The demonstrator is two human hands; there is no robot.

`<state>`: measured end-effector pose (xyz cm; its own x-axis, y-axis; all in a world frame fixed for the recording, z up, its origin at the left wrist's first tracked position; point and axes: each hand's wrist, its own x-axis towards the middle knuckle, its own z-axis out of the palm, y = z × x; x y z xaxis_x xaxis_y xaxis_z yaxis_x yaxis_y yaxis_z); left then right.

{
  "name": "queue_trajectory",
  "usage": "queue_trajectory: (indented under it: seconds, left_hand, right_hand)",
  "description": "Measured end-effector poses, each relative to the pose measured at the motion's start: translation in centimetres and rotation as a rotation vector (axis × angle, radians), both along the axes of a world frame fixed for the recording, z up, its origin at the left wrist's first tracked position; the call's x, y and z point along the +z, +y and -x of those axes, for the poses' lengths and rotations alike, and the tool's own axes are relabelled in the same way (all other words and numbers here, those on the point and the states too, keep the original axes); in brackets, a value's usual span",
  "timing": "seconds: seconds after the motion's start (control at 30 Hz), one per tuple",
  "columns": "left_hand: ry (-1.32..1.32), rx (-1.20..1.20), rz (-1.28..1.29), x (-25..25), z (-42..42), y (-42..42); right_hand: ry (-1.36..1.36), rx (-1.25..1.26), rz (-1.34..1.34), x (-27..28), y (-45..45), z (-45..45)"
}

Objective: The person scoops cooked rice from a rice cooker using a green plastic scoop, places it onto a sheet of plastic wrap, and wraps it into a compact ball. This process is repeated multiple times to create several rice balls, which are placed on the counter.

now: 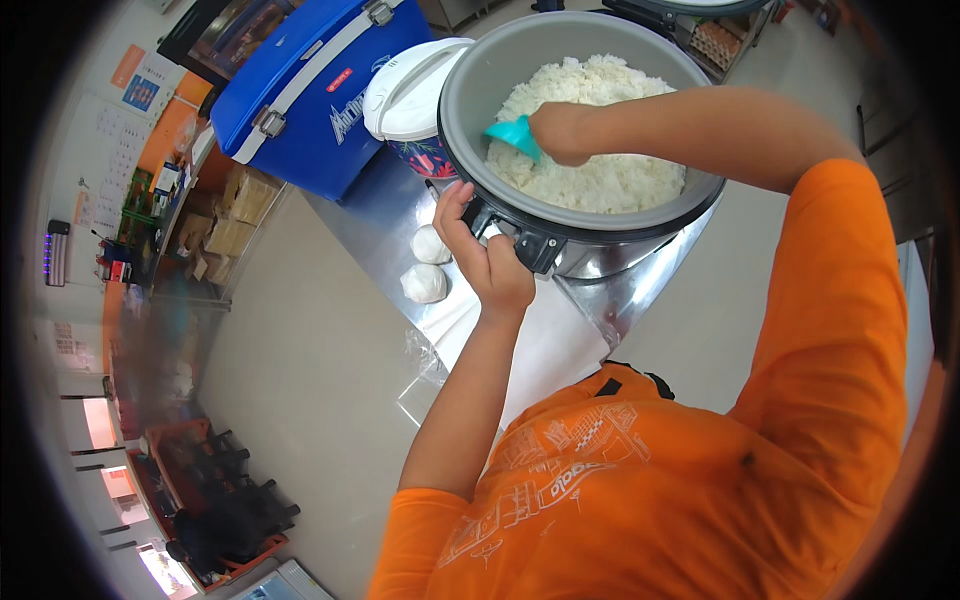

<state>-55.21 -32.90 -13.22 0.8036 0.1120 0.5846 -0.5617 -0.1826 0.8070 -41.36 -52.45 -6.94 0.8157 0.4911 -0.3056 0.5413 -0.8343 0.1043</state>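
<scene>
A large rice cooker pot (pixel 480 90) full of cooked white rice (pixel 592 82) stands before me on a steel table (pixel 360 232). My right hand (pixel 559 133) reaches inside it, closed around a turquoise plastic scoop (pixel 514 136) whose bowl meets the rice near the left wall. At the near-left side of the cooker, my left hand (pixel 484 255) grips its black side handle (pixel 517 244). Left of that hand sit two white wrapped balls (pixel 424 264). White paper sheets (pixel 555 330) lie below the cooker, close to my body.
A blue cooler box (pixel 315 97) with white straps and a white-lidded container (pixel 416 90) with a patterned body stand behind on the left. Clear plastic (pixel 426 352) hangs at the table's near edge. Cardboard boxes (pixel 236 217) fill a shelf on the left. Egg trays (pixel 716 45) are at the back right.
</scene>
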Motion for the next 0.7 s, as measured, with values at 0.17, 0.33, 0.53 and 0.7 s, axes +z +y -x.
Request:
queue_trajectory:
  seconds: [0.17,0.33,0.53,0.7]
  left_hand:
    - [0.0,-0.002,0.128,0.3,0.0,-0.5]
    - [0.027,-0.014,0.144,0.3,0.2,-0.5]
    - [0.033,-0.016,0.107,0.1,0.0,-0.3]
    - [0.045,-0.013,0.122,0.3,0.0,-0.2]
  right_hand:
    - [0.338,-0.211,0.057,5.7,1.6,3.6]
    - [0.673,-0.551,-0.391,7.1,-3.5,3.1]
    - [-0.153,-0.025,-0.545,3.2,-4.7,2.7]
    - [0.34,-0.456,-0.155,3.4,-2.1,1.0]
